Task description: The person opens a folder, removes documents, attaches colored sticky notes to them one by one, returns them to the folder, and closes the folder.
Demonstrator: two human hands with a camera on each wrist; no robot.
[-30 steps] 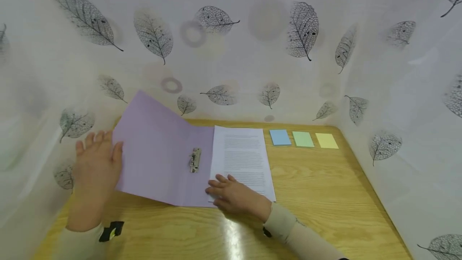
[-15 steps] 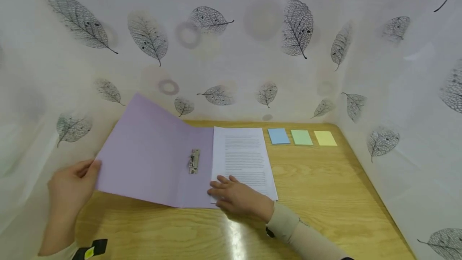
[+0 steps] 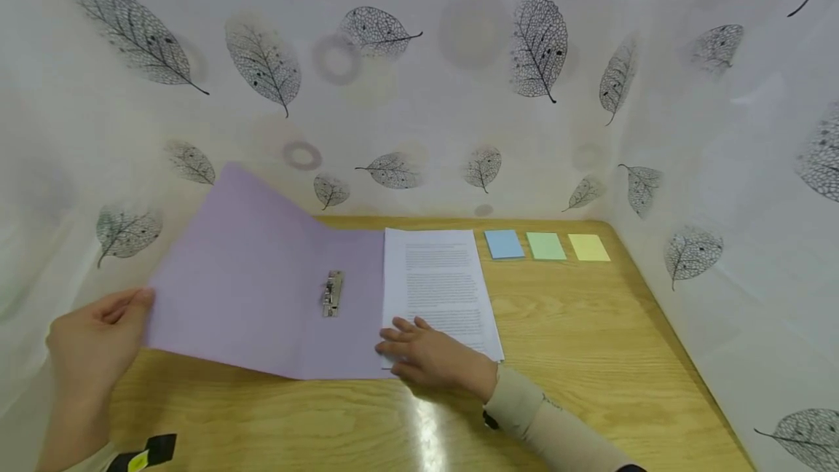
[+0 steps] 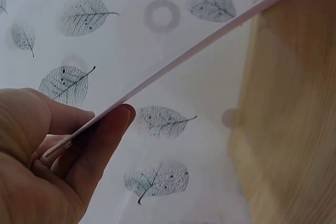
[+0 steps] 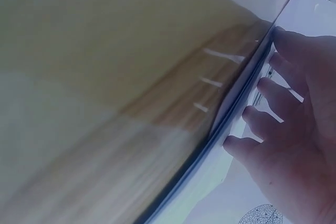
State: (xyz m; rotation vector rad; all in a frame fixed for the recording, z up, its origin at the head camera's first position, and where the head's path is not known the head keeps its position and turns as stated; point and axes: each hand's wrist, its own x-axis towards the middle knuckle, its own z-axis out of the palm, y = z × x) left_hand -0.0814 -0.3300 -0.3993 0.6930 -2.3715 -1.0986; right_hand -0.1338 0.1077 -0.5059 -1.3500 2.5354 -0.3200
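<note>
A purple file folder (image 3: pixel 229 275) lies open, its left cover tilted up from the table. My left hand (image 3: pixel 98 344) pinches that cover's left edge; the left wrist view shows the thumb and fingers of my left hand (image 4: pixel 58 156) on either side of the thin board. A metal clip (image 3: pixel 332 293) is fixed inside the folder near the fold. On the folder's right part lies a stack of printed paper sheets (image 3: pixel 439 275). My right hand (image 3: pixel 426 355) rests on the lower left of the sheets, fingers spread. In the right wrist view the fingers of my right hand (image 5: pixel 294 114) lie along the paper.
Blue (image 3: pixel 504 244), green (image 3: pixel 546 246) and yellow (image 3: pixel 589 248) sticky note pads stand in a row at the back right of the wooden table (image 3: pixel 577 355). A whitish leaf-print curtain (image 3: pixel 419 79) encloses the back and both sides.
My left hand went from spread fingers at the cover's edge to pinching it, and moved left. The cover swung lower and the clip shifted left of the sheets. My right hand stayed put.
</note>
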